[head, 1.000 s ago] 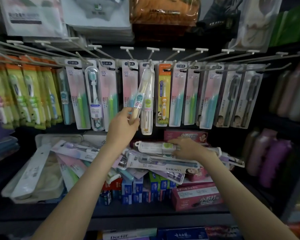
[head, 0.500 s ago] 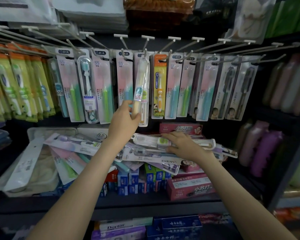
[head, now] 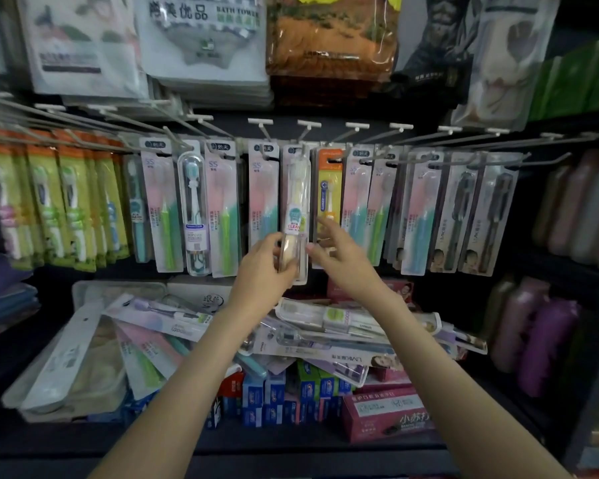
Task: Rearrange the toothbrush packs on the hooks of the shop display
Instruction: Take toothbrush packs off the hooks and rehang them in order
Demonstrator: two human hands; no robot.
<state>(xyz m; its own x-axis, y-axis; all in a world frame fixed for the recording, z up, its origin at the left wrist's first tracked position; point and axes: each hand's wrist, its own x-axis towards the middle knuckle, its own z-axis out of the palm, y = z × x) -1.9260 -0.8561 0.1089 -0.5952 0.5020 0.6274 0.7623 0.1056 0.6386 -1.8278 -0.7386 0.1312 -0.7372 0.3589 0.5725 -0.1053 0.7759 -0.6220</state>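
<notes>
**Item: cream toothbrush pack, on hook**

Display hooks [head: 329,140]: thin wire. Pack [head: 295,216]: hanging mid-row; likely light, stiff, slick blister. My left hand [head: 263,267] pinches its lower end; best hold there. My right hand [head: 343,261] is spread, fingers [head: 325,224] grasping nothing.

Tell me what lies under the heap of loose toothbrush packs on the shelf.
Under the loose toothbrush packs stand blue and green toothpaste boxes, with a pink box to their right. The heap covers their tops, and anything further back is hidden.

Left hand [head: 261,267] clenched in a grip, right hand [head: 343,259] spread.
</notes>
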